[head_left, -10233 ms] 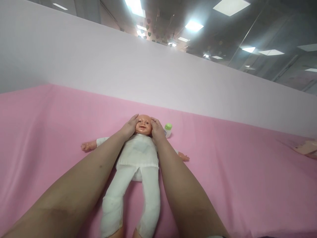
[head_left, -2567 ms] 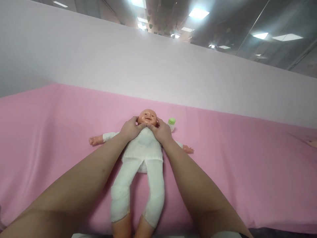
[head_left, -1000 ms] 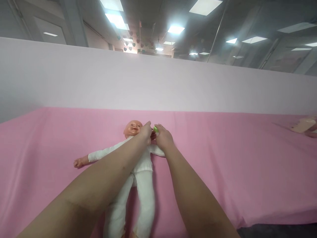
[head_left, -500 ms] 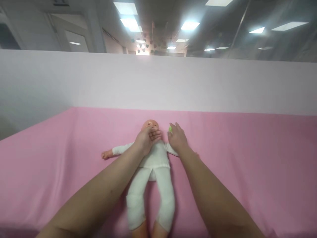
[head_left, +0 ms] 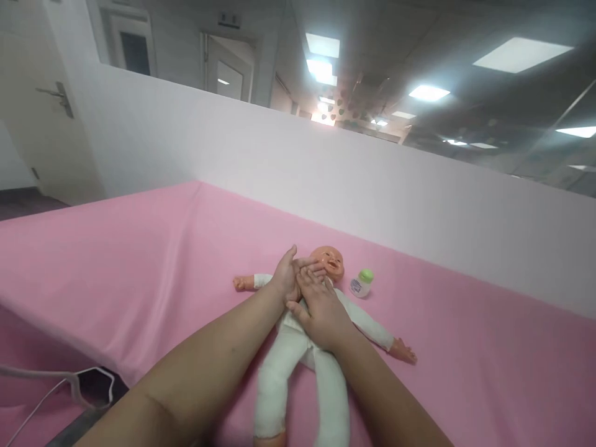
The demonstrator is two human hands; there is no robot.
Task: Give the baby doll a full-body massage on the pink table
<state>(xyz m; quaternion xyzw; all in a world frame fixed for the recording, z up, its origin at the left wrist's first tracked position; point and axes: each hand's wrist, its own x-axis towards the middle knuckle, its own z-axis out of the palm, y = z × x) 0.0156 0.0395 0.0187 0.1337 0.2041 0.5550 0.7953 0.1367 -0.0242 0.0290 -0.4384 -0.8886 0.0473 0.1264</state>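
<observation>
A plastic baby doll in white cloth clothes (head_left: 298, 347) lies on its back on the pink-covered worktop (head_left: 139, 261), head toward the pale partition wall (head_left: 279, 155) and arms spread. The left hand (head_left: 287, 280) lies flat and open across the doll's neck and chin, while the right hand (head_left: 321, 310) rests palm down on its chest, fingers loosely spread, gripping nothing. A small white bottle with a green cap (head_left: 362, 283) stands just beside the doll's head, apart from both hands.
</observation>
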